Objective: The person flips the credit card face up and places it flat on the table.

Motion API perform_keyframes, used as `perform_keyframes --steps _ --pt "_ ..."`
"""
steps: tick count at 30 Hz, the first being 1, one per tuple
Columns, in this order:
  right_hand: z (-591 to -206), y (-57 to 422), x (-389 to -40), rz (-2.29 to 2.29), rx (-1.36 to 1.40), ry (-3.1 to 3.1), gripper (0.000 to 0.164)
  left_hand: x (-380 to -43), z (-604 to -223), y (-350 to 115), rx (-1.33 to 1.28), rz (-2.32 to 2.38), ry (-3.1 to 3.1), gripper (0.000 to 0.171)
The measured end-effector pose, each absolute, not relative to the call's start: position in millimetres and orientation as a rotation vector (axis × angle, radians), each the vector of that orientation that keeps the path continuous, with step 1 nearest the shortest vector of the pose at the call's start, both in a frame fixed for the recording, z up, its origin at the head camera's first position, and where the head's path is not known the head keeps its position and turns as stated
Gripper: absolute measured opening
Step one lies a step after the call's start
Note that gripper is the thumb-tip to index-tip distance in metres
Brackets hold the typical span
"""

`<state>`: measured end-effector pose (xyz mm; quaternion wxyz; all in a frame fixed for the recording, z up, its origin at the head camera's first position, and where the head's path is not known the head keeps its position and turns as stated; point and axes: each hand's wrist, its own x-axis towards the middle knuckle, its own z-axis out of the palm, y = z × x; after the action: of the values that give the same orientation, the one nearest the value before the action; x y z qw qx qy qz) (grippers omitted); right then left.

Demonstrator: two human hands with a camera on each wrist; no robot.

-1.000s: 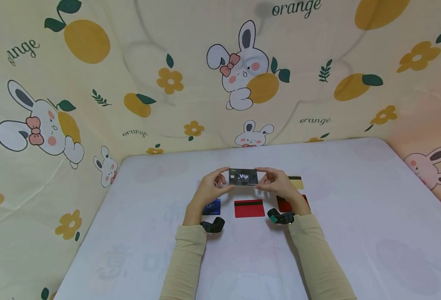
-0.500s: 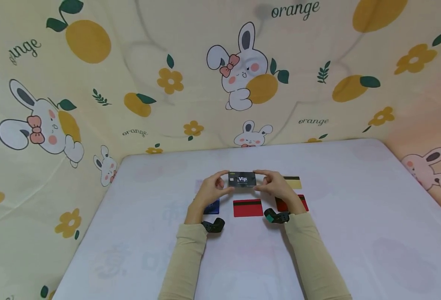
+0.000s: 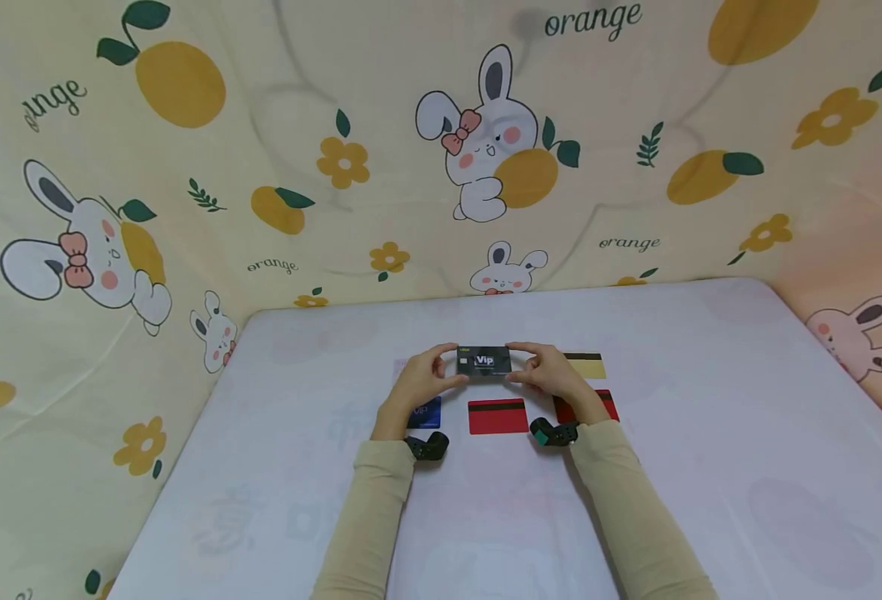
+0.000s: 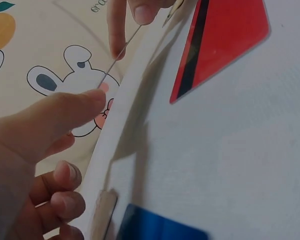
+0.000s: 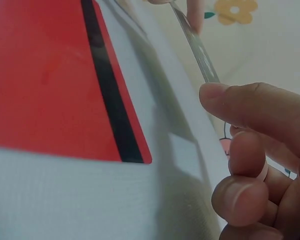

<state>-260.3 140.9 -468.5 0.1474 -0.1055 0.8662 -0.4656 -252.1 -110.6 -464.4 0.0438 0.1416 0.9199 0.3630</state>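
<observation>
A black card with "Vip" printed on it [image 3: 483,361] is held up over the table, its printed face toward the head camera. My left hand [image 3: 420,379] pinches its left end between thumb and fingers, and my right hand [image 3: 553,372] pinches the right end in the same way. Both wrist views catch the card nearly edge-on, as a thin sliver [image 5: 197,50] beyond my right thumb. Right below it on the table lies a red card with a black stripe [image 3: 498,418]. A blue card [image 3: 427,413] is partly hidden by my left wrist.
Near my right hand lie a yellow card with a dark stripe [image 3: 591,368] and another red card [image 3: 565,409], both partly covered by that arm. A pale card edge [image 3: 399,367] shows behind my left hand. A patterned cloth [image 3: 381,150] hangs behind the white table [image 3: 283,500].
Both hands have lowered the black card slightly and brought it a touch left, mostly in the first half second. The cards on the table have stayed in place.
</observation>
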Motion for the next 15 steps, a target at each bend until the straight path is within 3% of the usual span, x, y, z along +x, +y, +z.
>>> perform_keyframes --steps 15 --pt "-472.0 138.1 -264.7 -1.272 -0.257 2.461 0.062 -254.4 -469.1 -110.3 0.337 1.045 2.792 0.060"
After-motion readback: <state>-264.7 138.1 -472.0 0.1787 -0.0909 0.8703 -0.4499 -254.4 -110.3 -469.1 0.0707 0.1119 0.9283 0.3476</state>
